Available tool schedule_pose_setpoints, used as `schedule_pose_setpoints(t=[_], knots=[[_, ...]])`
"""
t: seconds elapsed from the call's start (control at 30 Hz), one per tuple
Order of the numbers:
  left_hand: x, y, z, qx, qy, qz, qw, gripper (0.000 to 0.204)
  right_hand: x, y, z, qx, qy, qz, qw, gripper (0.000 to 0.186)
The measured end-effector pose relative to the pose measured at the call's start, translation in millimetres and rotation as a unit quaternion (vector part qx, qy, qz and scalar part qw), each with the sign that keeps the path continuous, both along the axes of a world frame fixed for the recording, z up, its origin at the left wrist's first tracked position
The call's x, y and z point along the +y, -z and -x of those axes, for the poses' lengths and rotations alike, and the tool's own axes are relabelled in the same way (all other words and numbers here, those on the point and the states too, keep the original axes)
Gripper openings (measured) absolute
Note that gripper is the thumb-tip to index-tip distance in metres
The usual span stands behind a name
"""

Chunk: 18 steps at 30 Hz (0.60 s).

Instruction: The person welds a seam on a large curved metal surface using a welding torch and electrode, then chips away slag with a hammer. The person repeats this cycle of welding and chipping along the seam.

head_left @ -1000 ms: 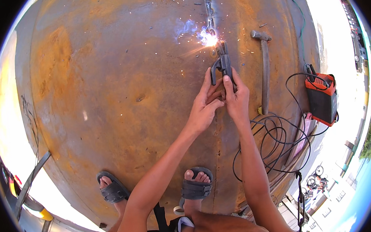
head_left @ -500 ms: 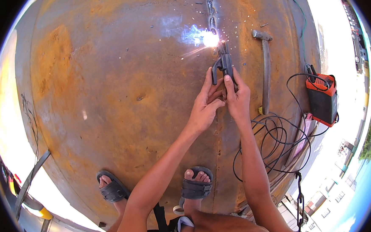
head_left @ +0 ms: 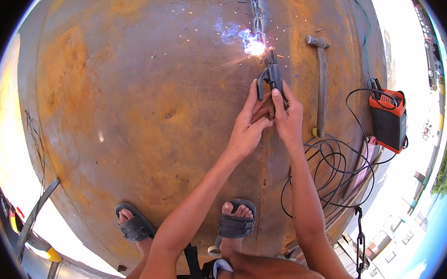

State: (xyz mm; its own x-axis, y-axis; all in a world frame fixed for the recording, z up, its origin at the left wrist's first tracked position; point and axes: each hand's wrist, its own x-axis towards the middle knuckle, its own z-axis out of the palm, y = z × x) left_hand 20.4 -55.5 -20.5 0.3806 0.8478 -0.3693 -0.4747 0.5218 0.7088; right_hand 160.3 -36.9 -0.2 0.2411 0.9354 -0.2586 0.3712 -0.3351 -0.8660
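My right hand (head_left: 288,114) is wrapped round a black electrode holder (head_left: 274,76), its thumb along the back of the handle. Fingers of my left hand (head_left: 248,125) grip the same holder from the left, the index finger by its lever. Beyond the holder's jaws a bright white arc (head_left: 254,47) burns on the rusty steel plate (head_left: 146,124), throwing sparks and bluish smoke. The glare hides the electrode's tip. From the arc a rough weld bead (head_left: 256,7) runs away along the seam.
A hammer (head_left: 321,82) lies right of my hands. Black cable (head_left: 333,168) coils near my right forearm, by an orange-and-black welding machine (head_left: 388,116). My sandalled feet stand on the plate; a chain (head_left: 360,238) hangs at its lower right edge. A green wire (head_left: 366,28) runs along the right.
Both hands and the electrode holder have shifted very slightly right. The arc stays close to the same spot on the seam, with its smoke and sparks in a different pattern.
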Motion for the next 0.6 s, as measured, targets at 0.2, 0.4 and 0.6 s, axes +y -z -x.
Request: schedule_pose_setpoints(t=[0.2, 0.4, 0.6], knots=[[0.9, -1.6, 0.2, -0.026, 0.004, 0.027, 0.999, 0.104, -0.9, 0.1, -0.7, 0.027, 0.005, 0.004, 1.000, 0.050], [-1.3, -1.3, -1.8, -0.016, -0.006, 0.008, 1.000, 0.102, -0.7, 0.3, -0.4, 0.035, 0.002, -0.004, 0.999, 0.048], [-1.3, -0.7, -3.4, -0.024, -0.009, 0.009, 1.000, 0.102, -1.0, -0.3, -0.3, 0.044, 0.009, 0.002, 0.999, 0.047]])
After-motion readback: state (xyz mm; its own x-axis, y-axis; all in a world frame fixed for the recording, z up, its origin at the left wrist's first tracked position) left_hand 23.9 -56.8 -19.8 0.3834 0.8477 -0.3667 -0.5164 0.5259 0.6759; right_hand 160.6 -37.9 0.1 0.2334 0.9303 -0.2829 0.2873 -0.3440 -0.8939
